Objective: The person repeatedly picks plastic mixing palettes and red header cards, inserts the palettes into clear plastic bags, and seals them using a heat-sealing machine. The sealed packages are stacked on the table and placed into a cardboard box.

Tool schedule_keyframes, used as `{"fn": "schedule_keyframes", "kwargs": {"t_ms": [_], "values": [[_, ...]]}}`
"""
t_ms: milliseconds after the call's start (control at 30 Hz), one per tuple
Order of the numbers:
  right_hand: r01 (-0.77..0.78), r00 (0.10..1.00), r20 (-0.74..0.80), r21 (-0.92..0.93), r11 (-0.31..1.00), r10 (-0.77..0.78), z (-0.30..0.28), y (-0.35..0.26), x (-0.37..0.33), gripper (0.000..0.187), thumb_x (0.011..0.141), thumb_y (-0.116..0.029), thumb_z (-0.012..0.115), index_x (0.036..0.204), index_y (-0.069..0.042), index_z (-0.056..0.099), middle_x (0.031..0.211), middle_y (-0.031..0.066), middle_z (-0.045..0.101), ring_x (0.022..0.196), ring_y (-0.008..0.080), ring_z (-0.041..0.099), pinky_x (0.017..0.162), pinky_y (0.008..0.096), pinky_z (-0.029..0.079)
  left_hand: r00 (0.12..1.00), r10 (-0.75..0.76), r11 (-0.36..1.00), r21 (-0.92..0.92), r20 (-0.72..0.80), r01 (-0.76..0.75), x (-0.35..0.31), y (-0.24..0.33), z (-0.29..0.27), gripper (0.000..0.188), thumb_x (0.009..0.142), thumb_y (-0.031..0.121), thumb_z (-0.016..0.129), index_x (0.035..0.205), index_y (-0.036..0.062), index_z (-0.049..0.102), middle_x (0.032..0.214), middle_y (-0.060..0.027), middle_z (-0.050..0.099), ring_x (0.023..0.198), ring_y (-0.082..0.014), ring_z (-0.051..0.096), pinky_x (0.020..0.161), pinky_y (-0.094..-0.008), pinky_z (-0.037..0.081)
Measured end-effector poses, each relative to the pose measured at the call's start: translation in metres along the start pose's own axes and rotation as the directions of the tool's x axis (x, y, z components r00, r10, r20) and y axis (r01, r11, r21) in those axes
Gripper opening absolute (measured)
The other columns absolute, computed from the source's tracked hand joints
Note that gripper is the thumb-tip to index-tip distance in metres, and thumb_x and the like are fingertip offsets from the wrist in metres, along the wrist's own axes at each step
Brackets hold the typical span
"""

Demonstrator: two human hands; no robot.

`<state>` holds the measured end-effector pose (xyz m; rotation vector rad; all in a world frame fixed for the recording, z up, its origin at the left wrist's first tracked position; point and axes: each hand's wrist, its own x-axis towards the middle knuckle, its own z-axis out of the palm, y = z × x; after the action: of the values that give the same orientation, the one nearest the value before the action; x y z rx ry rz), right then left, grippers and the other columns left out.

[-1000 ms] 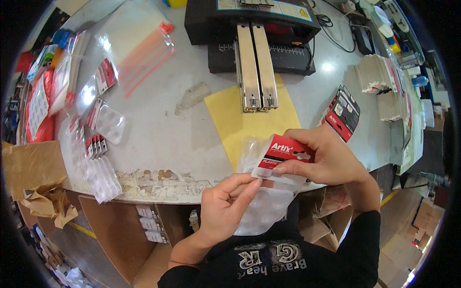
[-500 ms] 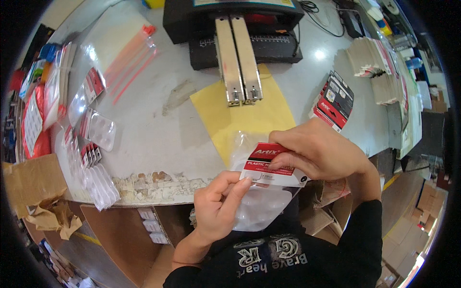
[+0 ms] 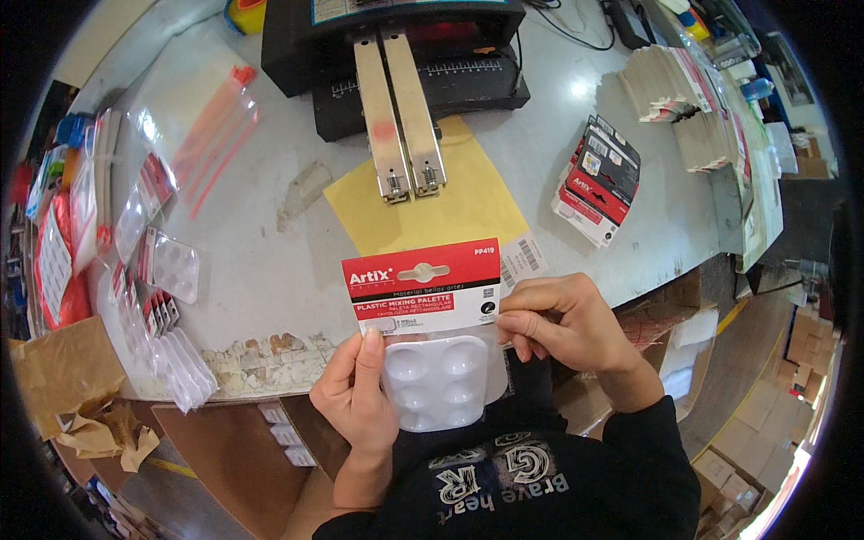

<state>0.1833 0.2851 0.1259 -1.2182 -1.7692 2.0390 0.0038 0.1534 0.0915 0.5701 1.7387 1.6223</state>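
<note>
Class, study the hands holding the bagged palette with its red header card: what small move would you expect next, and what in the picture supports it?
Probably sliding the red header card forward under the stapler arms. Both the left hand and right hand pinch it over the white palette, squared up, just short of the yellow sheet.

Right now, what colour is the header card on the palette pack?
Red with a black band, on the header card, in the head view.
</note>
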Motion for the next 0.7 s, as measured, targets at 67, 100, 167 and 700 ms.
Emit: {"fn": "schedule_keyframes", "kwargs": {"t_ms": [67, 100, 167, 700], "values": [[0.048, 0.999, 0.01, 0.016, 0.999, -0.048, 0.0, 0.003, 0.001, 0.015, 0.091, -0.008, 0.059, 0.085, 0.004, 0.067, 0.071, 0.0042, 0.065, 0.054, 0.0092, 0.059, 0.047, 0.0234, 0.045, 1.0, 0.01, 1.0, 0.008, 0.001, -0.01, 0.0, -0.001, 0.001, 0.021, 0.094, 0.009, 0.057, 0.099, -0.0096, 0.066, 0.081, -0.0039, 0.066, 0.07, -0.0046, 0.052, 0.063, -0.0182, 0.042], [0.022, 1.0, -0.009, -0.023, 0.999, -0.022, 0.0, 0.003, 0.001, 0.015, 0.091, -0.007, 0.059, 0.085, 0.004, 0.067, 0.071, 0.0042, 0.065, 0.054, 0.0091, 0.059, 0.048, 0.0231, 0.045, 1.0, 0.009, 1.0, 0.016, -0.003, -0.009, 0.001, -0.002, 0.002, 0.021, 0.094, 0.009, 0.057, 0.1, -0.0095, 0.066, 0.081, -0.0037, 0.066, 0.07, -0.0045, 0.052, 0.063, -0.0181, 0.042], [0.053, 0.999, 0.004, -0.083, 0.995, -0.053, 0.001, 0.0, 0.0, 0.015, 0.092, -0.007, 0.058, 0.085, 0.004, 0.066, 0.069, 0.0041, 0.064, 0.053, 0.0088, 0.059, 0.048, 0.0224, 0.044, 1.0, -0.001, 0.999, 0.04, -0.016, 0.002, -0.001, 0.0, 0.003, 0.021, 0.094, 0.009, 0.057, 0.1, -0.009, 0.065, 0.081, -0.0031, 0.066, 0.071, -0.0042, 0.051, 0.063, -0.0178, 0.042], [-0.06, 0.981, -0.136, 0.46, 0.886, 0.137, 0.001, 0.038, 0.099, 0.021, 0.089, -0.014, 0.058, 0.08, 0.004, 0.065, 0.055, 0.0013, 0.052, 0.044, 0.0075, 0.046, 0.04, 0.0215, 0.034, 0.983, -0.121, 0.993, 0.033, 0.139, 0.117, 0.098, -0.044, 0.02, 0.026, 0.096, 0.017, 0.048, 0.074, 0.0032, 0.049, 0.067, 0.0047, 0.042, 0.064, -0.0051, 0.034, 0.058, -0.0224, 0.031]]}}
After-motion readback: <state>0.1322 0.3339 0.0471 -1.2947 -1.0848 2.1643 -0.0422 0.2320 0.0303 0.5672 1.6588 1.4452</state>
